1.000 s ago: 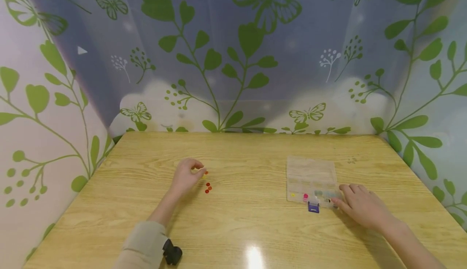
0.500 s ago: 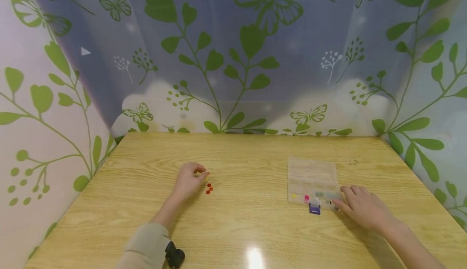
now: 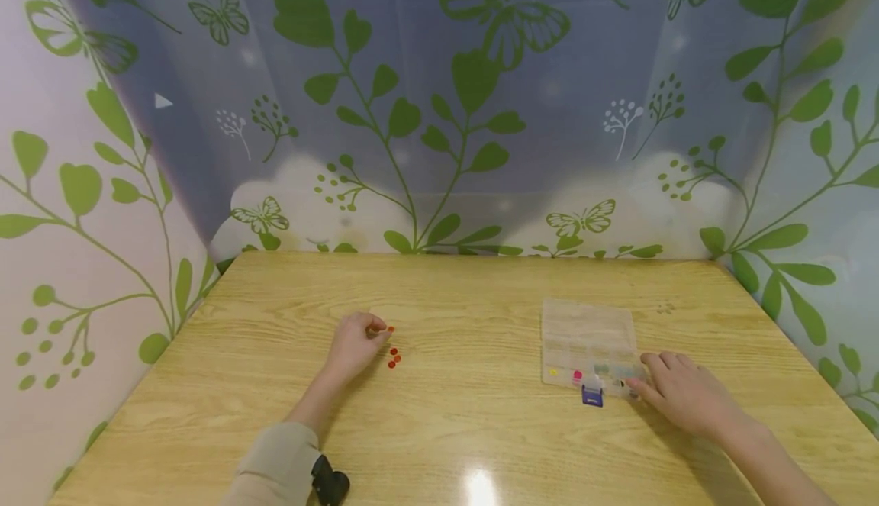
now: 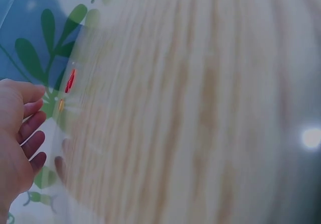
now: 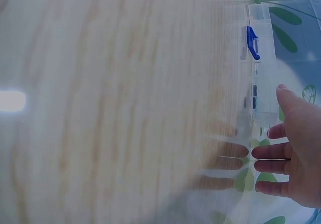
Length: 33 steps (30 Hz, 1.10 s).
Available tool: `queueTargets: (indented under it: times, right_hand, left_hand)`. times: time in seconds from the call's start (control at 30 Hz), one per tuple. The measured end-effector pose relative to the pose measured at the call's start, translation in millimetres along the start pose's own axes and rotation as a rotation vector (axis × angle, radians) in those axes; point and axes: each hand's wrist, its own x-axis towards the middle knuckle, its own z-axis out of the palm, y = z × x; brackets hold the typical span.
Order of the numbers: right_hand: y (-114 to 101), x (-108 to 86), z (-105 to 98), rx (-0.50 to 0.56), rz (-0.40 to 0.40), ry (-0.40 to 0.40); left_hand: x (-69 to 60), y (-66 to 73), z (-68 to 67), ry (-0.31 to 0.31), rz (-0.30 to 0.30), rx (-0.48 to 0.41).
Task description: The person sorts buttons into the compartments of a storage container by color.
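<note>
In the head view my left hand (image 3: pixel 355 346) is at the left middle of the table, thumb and fingers loosely bent. At the thumb tip shows a small orange-red disc (image 3: pixel 391 329); in the left wrist view an orange piece (image 4: pixel 61 105) sits just off the fingertips, apart from them. Several small red discs (image 3: pixel 394 358) lie together nearer the body. My right hand (image 3: pixel 687 393) lies at the right end of a clear plastic box (image 3: pixel 587 323), its thumb at the front corner. Its other fingers are straight in the right wrist view. The lid stands open, with a blue latch (image 3: pixel 592 396) in front.
The box's front row holds a yellow piece (image 3: pixel 553 372), a pink piece (image 3: pixel 577 375) and some dark ones. Small pale pieces (image 3: pixel 664 307) lie behind the right hand. A patterned cloth (image 3: pixel 426 147) hangs behind the wooden table (image 3: pixel 474 414).
My left hand has drawn slightly nearer the body. A yellow bit seen beside its fingertips earlier no longer shows. The right hand and the box stay in place; the head view has shifted slightly.
</note>
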Motion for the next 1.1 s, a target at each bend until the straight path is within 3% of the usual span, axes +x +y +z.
queueTargets:
  times: [0.43, 0.77, 1.1]
  right_hand:
    - [2.2, 1.3, 1.3, 0.002, 0.003, -0.001]
    - [0.9, 0.7, 0.9, 0.015, 0.006, -0.001]
    - [0.4, 0.4, 0.0, 0.018, 0.003, -0.003]
  left_hand:
    - [0.1, -1.3, 1.3, -0.03, -0.005, 0.032]
    - [1.5, -2.6, 4.2, -0.028, -0.008, 0.108]
    - [2.0, -2.3, 5.0, -0.052, -0.046, 0.097]
